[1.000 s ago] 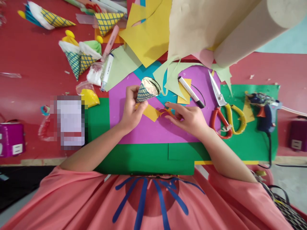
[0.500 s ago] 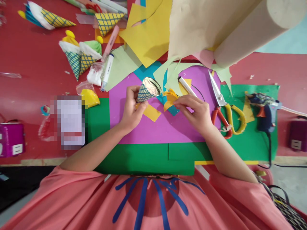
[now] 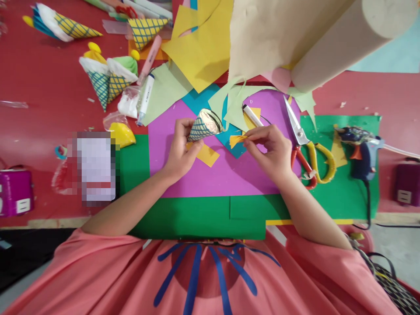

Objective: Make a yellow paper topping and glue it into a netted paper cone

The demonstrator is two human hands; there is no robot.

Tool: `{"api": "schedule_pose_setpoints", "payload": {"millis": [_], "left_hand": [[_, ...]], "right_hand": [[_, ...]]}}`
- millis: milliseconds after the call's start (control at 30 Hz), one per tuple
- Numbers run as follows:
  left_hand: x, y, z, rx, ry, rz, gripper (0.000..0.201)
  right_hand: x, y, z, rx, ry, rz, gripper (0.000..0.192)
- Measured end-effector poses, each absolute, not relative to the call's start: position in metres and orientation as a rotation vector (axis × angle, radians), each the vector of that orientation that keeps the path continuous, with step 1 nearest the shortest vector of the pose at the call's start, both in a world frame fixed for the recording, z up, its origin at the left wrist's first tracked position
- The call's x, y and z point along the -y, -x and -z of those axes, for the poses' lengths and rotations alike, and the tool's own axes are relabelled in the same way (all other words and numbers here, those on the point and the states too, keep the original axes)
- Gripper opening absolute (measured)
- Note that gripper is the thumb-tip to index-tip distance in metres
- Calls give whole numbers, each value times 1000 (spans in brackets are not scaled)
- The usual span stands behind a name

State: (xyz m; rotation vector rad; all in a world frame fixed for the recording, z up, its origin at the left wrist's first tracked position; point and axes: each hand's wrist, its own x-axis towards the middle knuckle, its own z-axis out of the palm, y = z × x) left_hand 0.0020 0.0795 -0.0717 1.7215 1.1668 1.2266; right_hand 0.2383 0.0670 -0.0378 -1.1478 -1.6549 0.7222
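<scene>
My left hand (image 3: 183, 151) is closed around a paper cone (image 3: 200, 127) with a blue criss-cross pattern. Its open mouth faces up and to the right, showing crumpled pale stuffing and a dark rim line. Between the thumb and fingers of my right hand (image 3: 271, 148) is a pleated piece of yellow paper (image 3: 237, 140), fanned out on its left side. A small gap separates it from the cone. Below the cone a yellow paper strip (image 3: 207, 155) lies on the purple sheet (image 3: 210, 181). A white marker (image 3: 252, 114) rests just beyond my right hand.
Red-and-yellow-handled scissors (image 3: 303, 144) and a glue gun (image 3: 362, 153) lie to the right. A large paper roll (image 3: 337, 48) stands behind. Finished-looking cones (image 3: 108, 81), markers (image 3: 146, 98) and a bag of yellow clay (image 3: 121, 132) are at the left.
My right hand has drawn slightly right, away from the cone, and turned the yellow paper so its fan looks narrower. The left hand and cone have barely moved.
</scene>
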Motion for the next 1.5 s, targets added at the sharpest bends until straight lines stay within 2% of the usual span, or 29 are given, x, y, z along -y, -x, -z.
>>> {"api": "schedule_pose_setpoints", "payload": {"millis": [100,500,767,1200,1500], "left_hand": [[-78,-3,70,-1150,-1755,-1152,32],[-75,-3,54,-1122,-2034,-859,30],[-75,-4,51,-1079,-2044,-831,31],[-75,-4,48,-1093,-2068,-772,34],[-74,-5,49,-1114,-2058,-763,35]], "right_hand": [[-67,-240,37,1595,1176,-703,17],[-62,-236,26,1768,1097,-549,17],[-63,-236,25,1849,933,-430,25],[-63,-236,24,1883,839,-400,27],[-66,-235,23,1822,833,-529,24]]}}
